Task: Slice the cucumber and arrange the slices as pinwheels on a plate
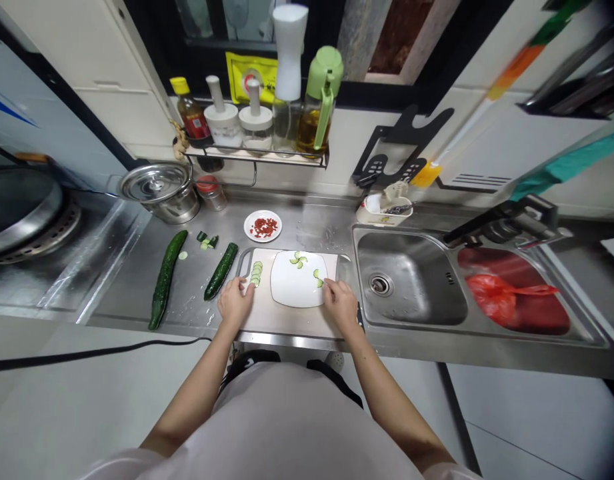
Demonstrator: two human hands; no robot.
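A white square plate (pixel 289 292) lies on a pale cutting board (pixel 261 319), with several cucumber slices fanned near its top and a few more at its right edge. My right hand (pixel 339 301) is at that right edge, fingers pinched beside the slices (pixel 318 277); whatever is between the fingertips is too small to make out. On the board's left side, my left hand (pixel 235 301) rests with fingers apart, next to a row of overlapping cucumber slices (pixel 257 273). A shorter cucumber (pixel 221 272) lies left of the board, and a long one (pixel 167 280) farther left.
Behind the board sits a small plate (pixel 248 227) of chopped red bits. Cucumber pieces (pixel 207 241), a lidded steel pot (pixel 174 205) and a red-lidded jar (pixel 213 195) are at the left. A steel sink (pixel 411 280) lies right. A knife handle (pixel 360 316) shows beside my right hand.
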